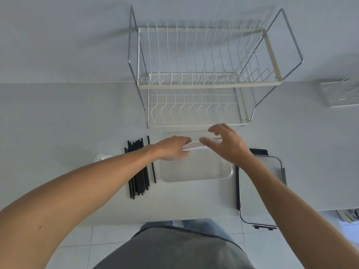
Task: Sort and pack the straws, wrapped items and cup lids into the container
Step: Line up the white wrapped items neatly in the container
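A clear rectangular container (196,176) lies on the white counter in front of me. My left hand (172,148) is over its far left part, shut on a stack of white wrapped items (194,146). My right hand (227,144) hovers just right of that stack, fingers spread, its fingertips close to the stack's end. A bundle of black straws (138,172) lies left of the container, partly under my left forearm. A small white item (101,157) peeks out left of the straws.
A two-tier wire dish rack (196,82) stands right behind the container. The container's lid (260,191) with black clips lies to the right, overhanging the counter's front edge. A white holder (340,95) sits at the far right.
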